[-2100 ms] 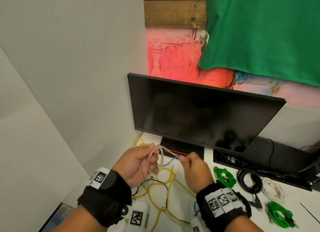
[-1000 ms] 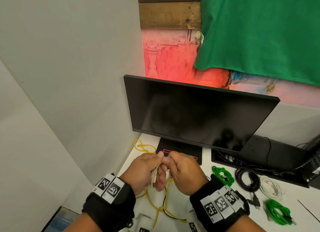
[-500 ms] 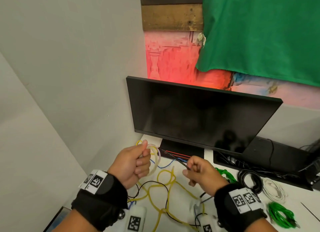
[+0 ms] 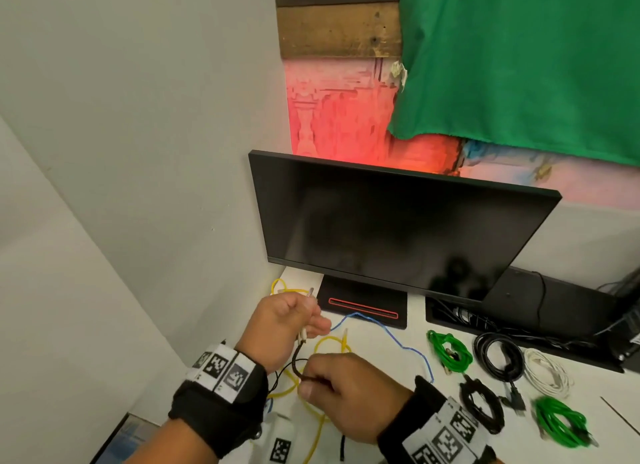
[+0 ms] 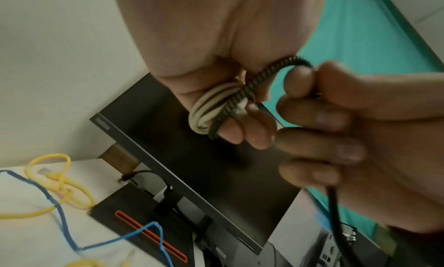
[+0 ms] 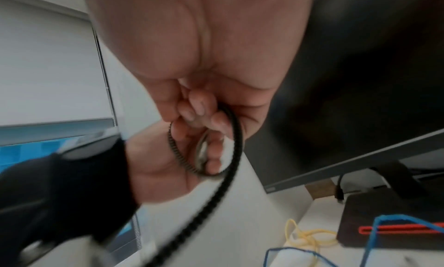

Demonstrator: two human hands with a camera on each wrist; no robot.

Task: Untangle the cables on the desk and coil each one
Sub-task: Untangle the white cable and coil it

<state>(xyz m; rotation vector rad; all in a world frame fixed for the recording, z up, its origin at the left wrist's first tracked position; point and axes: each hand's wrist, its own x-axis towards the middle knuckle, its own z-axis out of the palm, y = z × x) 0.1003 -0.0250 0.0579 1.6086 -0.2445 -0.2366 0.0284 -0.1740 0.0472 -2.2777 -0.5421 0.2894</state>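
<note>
My left hand [image 4: 287, 321] is raised over the desk [image 4: 408, 356] before the monitor [image 4: 391, 228], fingers curled round a beige cable coil [image 5: 211, 104]. My right hand [image 4: 349, 394], lower, pinches the black braided cable [image 5: 242, 92] crossing that coil. On the right I count two green coils [image 4: 450, 351], two black, one white.

- Your head view is bright and evenly lit; a red glow washes the wall [image 4: 332, 117] behind the monitor [image 4: 398, 228], whose dark screen shows only faint reflections.
- Straight lines bow toward the edges, wide-angle style.
- Your wrist views are dimmer; your right hand [image 6: 192, 62] is smeared with motion blur, and the black cable [image 6: 192, 223] streaks below it.
- Your left hand [image 5: 216, 43] fills its frame soft and close.
</note>
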